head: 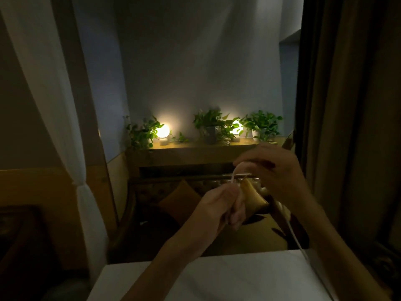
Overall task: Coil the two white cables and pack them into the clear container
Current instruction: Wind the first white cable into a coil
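Both hands are raised in front of me in a dim room. My left hand (223, 208) is closed around loops of a white cable (235, 181), which rises out of the fist. My right hand (271, 170) is above and to the right, its fingers pinching the same cable near the top of the loop. A free length of the white cable (296, 237) hangs down from under my right wrist toward the white table (217, 279) at the bottom. No second cable and no clear container are in view.
Beyond the table stands a dark sofa with gold cushions (252, 195). A shelf (195, 148) behind it carries two glowing round lamps and potted plants. A white curtain (54, 105) hangs at the left, and a dark curtain (347, 127) at the right.
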### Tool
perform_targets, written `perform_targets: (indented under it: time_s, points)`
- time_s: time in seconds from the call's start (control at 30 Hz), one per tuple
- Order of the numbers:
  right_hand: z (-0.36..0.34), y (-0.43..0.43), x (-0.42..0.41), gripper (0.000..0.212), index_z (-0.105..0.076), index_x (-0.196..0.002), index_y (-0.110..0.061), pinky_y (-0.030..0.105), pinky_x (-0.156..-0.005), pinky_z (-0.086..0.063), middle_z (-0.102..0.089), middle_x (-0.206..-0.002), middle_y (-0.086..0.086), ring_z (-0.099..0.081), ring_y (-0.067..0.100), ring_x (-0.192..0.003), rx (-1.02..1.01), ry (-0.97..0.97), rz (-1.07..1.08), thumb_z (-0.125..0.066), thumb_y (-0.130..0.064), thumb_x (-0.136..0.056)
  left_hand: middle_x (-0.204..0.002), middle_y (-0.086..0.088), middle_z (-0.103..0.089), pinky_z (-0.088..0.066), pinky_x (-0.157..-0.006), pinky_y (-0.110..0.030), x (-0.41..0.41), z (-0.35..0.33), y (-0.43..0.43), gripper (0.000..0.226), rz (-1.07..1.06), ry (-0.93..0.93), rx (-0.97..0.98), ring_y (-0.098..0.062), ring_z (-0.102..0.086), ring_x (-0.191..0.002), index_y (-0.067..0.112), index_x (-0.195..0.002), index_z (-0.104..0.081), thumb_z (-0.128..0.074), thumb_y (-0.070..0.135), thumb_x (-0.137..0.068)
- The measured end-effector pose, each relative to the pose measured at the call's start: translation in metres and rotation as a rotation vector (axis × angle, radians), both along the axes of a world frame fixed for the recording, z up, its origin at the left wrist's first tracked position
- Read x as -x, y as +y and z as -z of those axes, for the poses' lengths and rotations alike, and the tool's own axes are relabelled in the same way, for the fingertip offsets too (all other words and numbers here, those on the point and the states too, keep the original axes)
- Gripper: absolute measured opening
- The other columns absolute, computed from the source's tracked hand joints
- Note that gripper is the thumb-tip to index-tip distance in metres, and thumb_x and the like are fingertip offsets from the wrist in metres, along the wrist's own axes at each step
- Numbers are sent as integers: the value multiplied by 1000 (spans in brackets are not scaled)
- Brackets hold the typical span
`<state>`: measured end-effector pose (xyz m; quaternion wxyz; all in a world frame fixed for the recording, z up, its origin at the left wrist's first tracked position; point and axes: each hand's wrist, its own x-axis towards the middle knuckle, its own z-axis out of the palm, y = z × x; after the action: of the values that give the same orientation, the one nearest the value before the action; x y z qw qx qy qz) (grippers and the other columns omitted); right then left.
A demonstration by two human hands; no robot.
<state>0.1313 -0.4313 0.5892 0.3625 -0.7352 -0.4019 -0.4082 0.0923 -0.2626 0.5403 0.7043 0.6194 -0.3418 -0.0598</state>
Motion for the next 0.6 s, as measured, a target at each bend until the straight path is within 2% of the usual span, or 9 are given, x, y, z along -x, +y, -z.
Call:
perform_targets:
  time_s: [0.07,0.13,0.23,0.3,0.33,0.4,0.47,0.53,0.6]
  points:
    - [9,-3,-7,11,-70,-85,-24,19,-69,-52,-69,-81,-12,-66,8,-78,-98,258,-142,-61,-29,-83,-61,1,-53,-46,-64,-24,4,-2,-11,32,62,27,80,-14,-52,-58,16,-73,-51,-37,32,-97]
    - [23,-2,-5,12,-69,-83,-24,14,-66,-51,-71,-77,-12,-68,2,-75,-134,492,-274,-59,-19,-87,-66,-2,-59,-51,-70,-28,7,-6,-22,30,96,43,165,-18,-60,-64,15,-78,-56,-40,31,-97]
    - [53,-1,7,33,-64,-88,-21,9,-59,-49,-62,-66,-11,-61,-10,-62,-130,729,-268,-47,7,-91,-80,-5,-67,-54,-72,-28,0,-7,-37,27,89,69,236,-18,-65,-78,15,-86,-66,-58,41,-86]
    - [72,-8,12,46,-62,-79,-26,12,-61,-48,-59,-69,-14,-59,-7,-62,-250,791,-265,-42,14,-90,-87,-5,-70,-55,-70,-26,-7,-2,-47,26,91,141,266,-16,-68,-82,16,-89,-69,-66,40,-81]
    - [78,-14,14,44,-60,-73,-25,13,-60,-46,-58,-65,-13,-57,-3,-60,-300,813,-256,-43,11,-91,-88,-4,-72,-56,-71,-26,-10,1,-54,21,78,170,299,-17,-69,-84,15,-90,-68,-62,34,-85]
    - [88,-25,22,35,-59,-65,-19,12,-50,-40,-54,-51,-5,-47,5,-50,-295,890,-188,-46,-10,-96,-87,-5,-75,-58,-69,-27,-19,5,-65,20,-86,229,345,-18,-72,-82,10,-92,-65,-47,19,-94]
    - [99,-34,30,29,-66,-76,-23,9,-47,-39,-59,-59,5,-48,6,-51,-129,955,-128,-45,-27,-96,-87,-5,-76,-60,-71,-29,-33,11,-71,20,-256,251,337,-18,-73,-81,8,-97,-61,-42,14,-97]
    - [106,-43,37,19,-66,-89,-32,14,-52,-46,-64,-71,-2,-56,3,-59,134,921,-97,-48,-32,-95,-86,-2,-76,-58,-82,-35,-49,23,-75,21,-464,147,169,-18,-71,-85,11,-95,-62,-44,22,-97]
    - [110,-56,40,17,-64,-91,-32,24,-62,-51,-66,-79,-5,-60,7,-69,332,746,-35,-48,-38,-94,-79,-1,-71,-56,-79,-34,-55,37,-83,28,-537,59,-55,-14,-67,-78,11,-95,-61,-42,32,-97]
